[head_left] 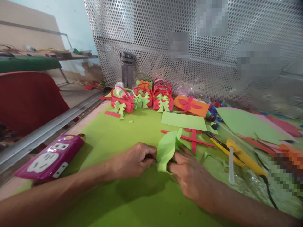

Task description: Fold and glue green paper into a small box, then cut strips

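A curled piece of light green paper [167,149] is raised above the green tabletop between my two hands. My left hand [137,159] pinches its left edge, with thumb and forefinger pressed together. On the other side, my right hand [187,171] grips the paper's lower right part, its fingertips partly hidden behind it. Just beyond lie crossed red paper strips [193,142] and a flat light green paper rectangle [184,120]. Farther back stand several small red paper baskets [163,103] with handles and green bows.
A purple power strip [50,157] lies at the left. To the right are a yellow glue gun [246,157] with a glue stick, paper scraps and large green sheets [253,126]. A dark bottle [127,71] stands at the back before a perforated metal panel [151,37].
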`<act>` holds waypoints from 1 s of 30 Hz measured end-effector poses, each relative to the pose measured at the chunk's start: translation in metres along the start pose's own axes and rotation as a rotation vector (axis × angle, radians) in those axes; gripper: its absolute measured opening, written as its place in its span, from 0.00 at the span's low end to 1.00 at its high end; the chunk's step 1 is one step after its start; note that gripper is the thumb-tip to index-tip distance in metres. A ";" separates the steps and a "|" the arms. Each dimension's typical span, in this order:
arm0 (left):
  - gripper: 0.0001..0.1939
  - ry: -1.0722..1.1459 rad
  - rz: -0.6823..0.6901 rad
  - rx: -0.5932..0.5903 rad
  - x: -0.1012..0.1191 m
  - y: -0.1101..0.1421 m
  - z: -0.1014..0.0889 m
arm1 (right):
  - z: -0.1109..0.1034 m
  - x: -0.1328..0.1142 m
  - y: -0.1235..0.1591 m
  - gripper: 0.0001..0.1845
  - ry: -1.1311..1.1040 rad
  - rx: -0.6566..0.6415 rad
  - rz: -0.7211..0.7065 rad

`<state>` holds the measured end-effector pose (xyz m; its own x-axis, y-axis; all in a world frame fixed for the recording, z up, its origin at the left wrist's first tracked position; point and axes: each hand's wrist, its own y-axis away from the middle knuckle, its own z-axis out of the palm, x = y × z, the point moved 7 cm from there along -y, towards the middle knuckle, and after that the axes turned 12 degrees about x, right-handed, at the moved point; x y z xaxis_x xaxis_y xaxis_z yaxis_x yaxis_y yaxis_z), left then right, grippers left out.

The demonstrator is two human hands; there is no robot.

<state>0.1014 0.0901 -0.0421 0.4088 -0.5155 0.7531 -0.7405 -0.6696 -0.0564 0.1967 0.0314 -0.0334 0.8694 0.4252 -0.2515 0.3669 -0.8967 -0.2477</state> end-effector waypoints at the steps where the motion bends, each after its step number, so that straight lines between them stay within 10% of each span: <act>1: 0.08 -0.017 -0.005 0.024 0.000 0.000 -0.001 | 0.000 0.000 -0.001 0.13 0.002 -0.001 0.006; 30: 0.07 -0.055 0.068 -0.083 0.010 0.004 0.000 | 0.000 -0.004 -0.006 0.11 0.060 0.060 -0.033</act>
<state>0.1025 0.0821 -0.0346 0.3830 -0.5882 0.7123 -0.8083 -0.5867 -0.0499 0.1906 0.0353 -0.0309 0.8762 0.4444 -0.1863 0.3765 -0.8726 -0.3111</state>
